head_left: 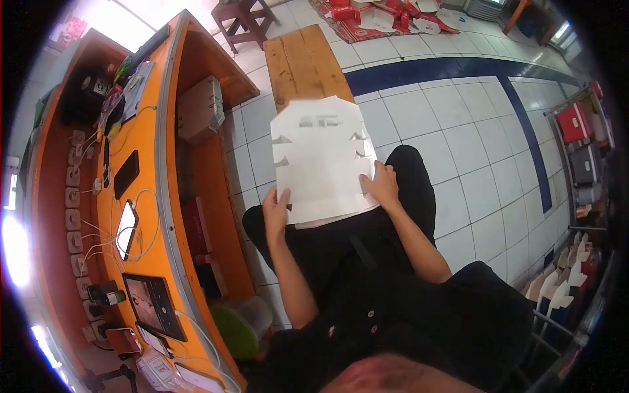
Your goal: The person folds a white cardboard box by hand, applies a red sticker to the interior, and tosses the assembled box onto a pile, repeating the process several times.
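A flat white cardboard box blank (321,164) with cut slots along both sides and small grey print near its far edge lies over my lap. My left hand (276,213) grips its left near edge, thumb on top. On the right edge, my right hand (381,185) holds it the same way, fingers partly hidden underneath. Another pale sheet edge shows beneath the near side. The blank's far end overlaps a wooden bench (306,62) in front of me.
To my left is an orange counter (147,190) with phones, a tablet (154,306) and charging cables. Below it stands a green bin (234,333). Red and white cardboard pieces (393,16) lie on a far mat. A wooden stool (244,21) and a right-hand rack (576,154) stand nearby.
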A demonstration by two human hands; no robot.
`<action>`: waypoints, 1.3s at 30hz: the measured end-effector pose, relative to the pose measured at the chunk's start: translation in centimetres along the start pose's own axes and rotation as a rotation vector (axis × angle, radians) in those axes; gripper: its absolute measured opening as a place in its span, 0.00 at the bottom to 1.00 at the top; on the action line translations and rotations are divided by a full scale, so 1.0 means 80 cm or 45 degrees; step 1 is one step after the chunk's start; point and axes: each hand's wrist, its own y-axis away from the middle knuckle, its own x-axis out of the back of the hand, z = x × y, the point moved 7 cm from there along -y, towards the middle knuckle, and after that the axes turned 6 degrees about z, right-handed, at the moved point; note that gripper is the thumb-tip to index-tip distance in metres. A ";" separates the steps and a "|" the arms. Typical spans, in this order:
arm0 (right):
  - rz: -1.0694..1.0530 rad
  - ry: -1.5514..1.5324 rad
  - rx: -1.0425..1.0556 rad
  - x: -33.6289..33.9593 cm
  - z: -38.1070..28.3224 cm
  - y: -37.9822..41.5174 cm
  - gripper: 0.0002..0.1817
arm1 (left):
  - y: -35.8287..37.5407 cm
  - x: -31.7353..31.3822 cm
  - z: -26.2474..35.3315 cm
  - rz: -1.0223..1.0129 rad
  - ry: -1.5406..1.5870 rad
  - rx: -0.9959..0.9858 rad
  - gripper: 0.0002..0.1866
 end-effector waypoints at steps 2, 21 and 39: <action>0.018 -0.089 0.087 -0.004 0.000 -0.010 0.36 | 0.004 0.008 0.021 -0.066 0.356 -0.005 0.16; -0.015 -0.417 0.175 0.009 -0.023 -0.008 0.28 | 0.000 -0.036 -0.045 0.070 0.196 0.141 0.28; -0.189 0.336 0.536 -0.041 -0.079 0.026 0.20 | 0.018 -0.108 -0.047 -0.076 -1.764 -0.365 0.39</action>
